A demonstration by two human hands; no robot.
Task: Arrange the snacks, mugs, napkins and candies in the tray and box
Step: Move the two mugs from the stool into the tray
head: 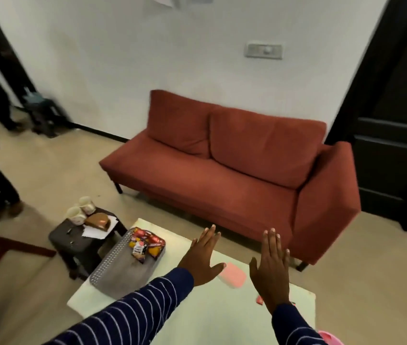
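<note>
Bare fingers (209, 235) on both hands spread flat, holding nothing, above table (197, 319).

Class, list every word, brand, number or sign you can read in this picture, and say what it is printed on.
None can be read.
Snack packets on the tray: printing shows, too blurred to read.
Mugs on the stool: markings too small to read.
Papers on the stool: no legible text.
Wall switch plate: no readable label.
</note>
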